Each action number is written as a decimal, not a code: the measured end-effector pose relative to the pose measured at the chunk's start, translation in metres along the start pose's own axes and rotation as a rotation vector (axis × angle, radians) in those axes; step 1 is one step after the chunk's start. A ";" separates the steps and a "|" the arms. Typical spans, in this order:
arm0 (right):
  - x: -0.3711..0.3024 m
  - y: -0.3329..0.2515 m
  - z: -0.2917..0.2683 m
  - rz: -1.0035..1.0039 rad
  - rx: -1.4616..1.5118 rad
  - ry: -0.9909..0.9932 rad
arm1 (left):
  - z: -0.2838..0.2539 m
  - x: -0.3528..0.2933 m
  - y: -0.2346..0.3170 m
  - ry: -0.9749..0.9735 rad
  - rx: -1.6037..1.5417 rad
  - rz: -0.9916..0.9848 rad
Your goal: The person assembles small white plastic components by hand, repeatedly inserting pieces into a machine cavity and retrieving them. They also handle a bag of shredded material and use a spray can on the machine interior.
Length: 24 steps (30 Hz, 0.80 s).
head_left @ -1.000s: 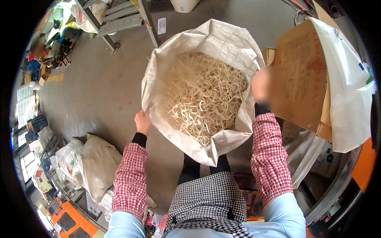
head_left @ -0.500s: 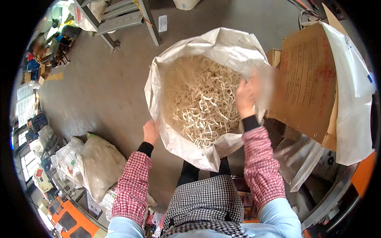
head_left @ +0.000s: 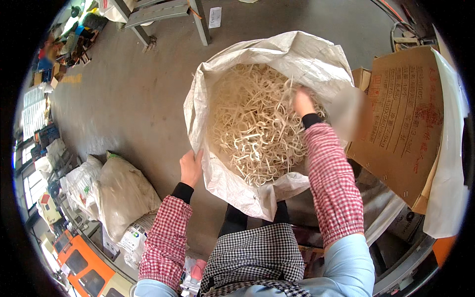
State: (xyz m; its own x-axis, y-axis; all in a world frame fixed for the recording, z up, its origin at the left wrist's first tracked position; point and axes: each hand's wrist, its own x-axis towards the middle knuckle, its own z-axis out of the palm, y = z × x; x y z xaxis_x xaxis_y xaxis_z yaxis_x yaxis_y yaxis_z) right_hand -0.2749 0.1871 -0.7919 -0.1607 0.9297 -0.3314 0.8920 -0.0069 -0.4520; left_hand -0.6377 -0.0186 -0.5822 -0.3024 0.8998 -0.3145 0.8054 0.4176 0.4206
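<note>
A large white woven sack (head_left: 197, 106) stands wide open in front of me, filled with a tangle of thin, curly cream-coloured strips (head_left: 257, 133). My left hand (head_left: 190, 167) is closed on the sack's left rim, thumb up against the fabric. Inside the mouth, toward the right, my right hand (head_left: 303, 103) reaches down at the strips. Its fingers are blurred and partly hidden among them, so whether they grip any cannot be made out.
At the right stands a big cardboard box (head_left: 396, 123) with white plastic sheeting (head_left: 448, 163) over its edge. Full sacks (head_left: 126, 190) lie on the floor at left. A grey metal frame (head_left: 158, 14) is at the far side, and an orange machine (head_left: 81, 265) at lower left.
My right hand has moved from the sack's right rim inward over the strips. My left hand stays at the left rim. The whole view has shifted slightly.
</note>
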 end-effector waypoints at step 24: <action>0.006 -0.070 -0.048 -0.500 -0.434 -0.366 | 0.125 0.116 0.076 -0.543 0.699 0.707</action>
State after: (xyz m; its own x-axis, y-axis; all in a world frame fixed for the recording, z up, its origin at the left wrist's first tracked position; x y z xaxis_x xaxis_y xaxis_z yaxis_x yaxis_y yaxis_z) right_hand -0.3181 0.2105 -0.7229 -0.6526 0.6015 -0.4608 0.7500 0.5995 -0.2795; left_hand -0.5479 0.1020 -0.6926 0.4577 0.6609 -0.5948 0.8676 -0.4782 0.1363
